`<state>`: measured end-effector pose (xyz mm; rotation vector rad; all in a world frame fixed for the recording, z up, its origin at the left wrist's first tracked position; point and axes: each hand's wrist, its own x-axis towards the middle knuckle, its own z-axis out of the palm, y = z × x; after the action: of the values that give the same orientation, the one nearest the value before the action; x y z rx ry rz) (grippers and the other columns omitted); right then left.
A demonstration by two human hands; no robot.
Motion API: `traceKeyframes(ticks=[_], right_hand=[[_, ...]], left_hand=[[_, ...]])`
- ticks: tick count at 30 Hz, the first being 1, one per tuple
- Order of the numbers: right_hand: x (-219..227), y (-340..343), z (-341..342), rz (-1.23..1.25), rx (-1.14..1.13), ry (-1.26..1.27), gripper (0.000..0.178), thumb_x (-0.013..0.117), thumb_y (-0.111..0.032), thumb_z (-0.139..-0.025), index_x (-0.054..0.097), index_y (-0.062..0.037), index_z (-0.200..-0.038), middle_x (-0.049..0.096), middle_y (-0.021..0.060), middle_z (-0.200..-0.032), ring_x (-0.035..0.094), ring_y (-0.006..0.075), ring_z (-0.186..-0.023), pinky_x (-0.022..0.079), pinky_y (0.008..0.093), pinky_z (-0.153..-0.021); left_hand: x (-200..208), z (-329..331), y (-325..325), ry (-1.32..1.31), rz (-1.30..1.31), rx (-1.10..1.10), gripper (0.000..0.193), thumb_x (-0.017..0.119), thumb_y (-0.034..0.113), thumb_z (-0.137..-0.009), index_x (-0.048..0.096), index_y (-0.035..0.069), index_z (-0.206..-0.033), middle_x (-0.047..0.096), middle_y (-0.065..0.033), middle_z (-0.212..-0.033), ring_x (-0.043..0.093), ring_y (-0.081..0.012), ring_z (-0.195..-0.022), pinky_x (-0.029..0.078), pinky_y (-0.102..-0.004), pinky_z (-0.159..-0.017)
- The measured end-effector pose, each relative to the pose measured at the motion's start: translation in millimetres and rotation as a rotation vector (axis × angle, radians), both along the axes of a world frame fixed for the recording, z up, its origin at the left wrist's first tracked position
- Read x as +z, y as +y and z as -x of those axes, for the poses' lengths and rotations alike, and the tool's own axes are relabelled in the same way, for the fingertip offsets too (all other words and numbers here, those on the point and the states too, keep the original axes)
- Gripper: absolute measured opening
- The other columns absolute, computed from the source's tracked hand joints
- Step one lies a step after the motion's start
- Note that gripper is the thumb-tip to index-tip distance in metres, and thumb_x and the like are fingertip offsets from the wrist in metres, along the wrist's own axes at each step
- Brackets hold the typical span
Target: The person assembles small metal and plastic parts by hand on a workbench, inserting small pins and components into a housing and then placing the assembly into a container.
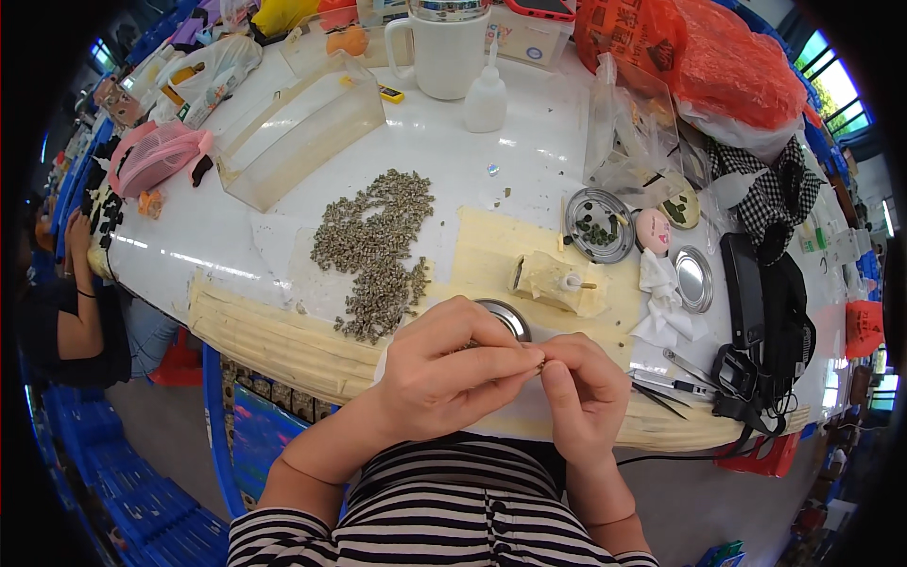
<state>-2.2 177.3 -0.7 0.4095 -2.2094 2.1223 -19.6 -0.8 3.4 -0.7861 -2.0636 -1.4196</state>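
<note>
My left hand [449, 370] and my right hand [583, 389] meet at the table's front edge, fingertips pinched together. Between them is a tiny piece [541, 365], mostly hidden by the fingers; its kind is too small to make out. Partly behind my left hand sits a shiny round metal dish [505, 316]. Left of the hands spreads a pile of small grey-brown metallic parts [373, 241]. Beyond the right hand, a block wrapped in yellowish tape [556, 282] with a small peg sticking out rests on a yellowish sheet [482, 246].
A round tin [598, 225] holds dark green pieces at right, near tissue [663, 300], a metal lid [693, 279], tweezers [658, 401] and a black strap [756, 321]. Behind stand a clear bin [302, 132], white mug [440, 52] and squeeze bottle [486, 99]. Another person [80, 302] sits far left.
</note>
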Motion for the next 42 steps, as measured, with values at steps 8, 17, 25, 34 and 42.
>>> traceKeyframes(ticks=[8,17,25,34,42], right_hand=[[-4.3,0.6,-3.9,0.021,-0.082,0.107,0.013,0.072,0.002,-0.082,0.069,0.0018,-0.094,0.067,0.0101,-0.088,0.06,0.0173,-0.077,0.046,0.0267,-0.071],[-2.6,-2.7,-3.4,-0.027,-0.1,0.131,0.015,0.073,0.001,-0.081,0.071,0.0021,-0.096,0.067,0.0119,-0.09,0.062,0.0195,-0.082,0.048,0.0276,-0.075],[-0.5,0.5,-3.4,0.088,0.016,-0.092,0.009,0.067,0.001,-0.086,0.066,0.0025,-0.095,0.063,0.0096,-0.088,0.058,0.017,-0.083,0.046,0.0261,-0.076],[0.0,-6.3,-2.3,-0.217,-0.126,0.379,0.016,0.074,0.003,-0.079,0.066,0.002,-0.094,0.065,0.0103,-0.088,0.061,0.0183,-0.076,0.048,0.0263,-0.071],[-3.4,-3.1,-6.3,0.092,-0.055,-0.004,0.011,0.067,0.001,-0.089,0.063,0.0038,-0.099,0.067,0.009,-0.093,0.062,0.0138,-0.083,0.049,0.0246,-0.076]], left_hand=[[-4.5,-2.1,1.0,0.0,0.029,0.037,0.029,0.08,-0.003,-0.067,0.076,0.006,-0.094,0.065,-0.0034,-0.082,0.06,-0.0182,-0.07,0.047,-0.028,-0.06],[-1.1,-2.2,0.2,-0.037,-0.022,0.051,0.026,0.078,-0.002,-0.068,0.074,0.006,-0.092,0.063,-0.003,-0.079,0.059,-0.0185,-0.067,0.047,-0.0288,-0.057],[-7.4,-1.4,-2.2,-0.007,0.003,-0.032,0.029,0.08,0.0,-0.067,0.076,0.008,-0.094,0.066,-0.0019,-0.084,0.062,-0.017,-0.071,0.048,-0.0277,-0.059],[-8.9,-1.7,0.6,-0.032,0.006,0.036,0.025,0.079,-0.001,-0.067,0.075,0.006,-0.091,0.066,-0.0038,-0.08,0.062,-0.0177,-0.069,0.048,-0.0276,-0.057],[-6.0,-1.3,-0.4,-0.02,-0.039,-0.005,0.026,0.08,0.001,-0.068,0.075,0.007,-0.093,0.066,-0.0031,-0.081,0.062,-0.0173,-0.068,0.048,-0.0277,-0.058]])
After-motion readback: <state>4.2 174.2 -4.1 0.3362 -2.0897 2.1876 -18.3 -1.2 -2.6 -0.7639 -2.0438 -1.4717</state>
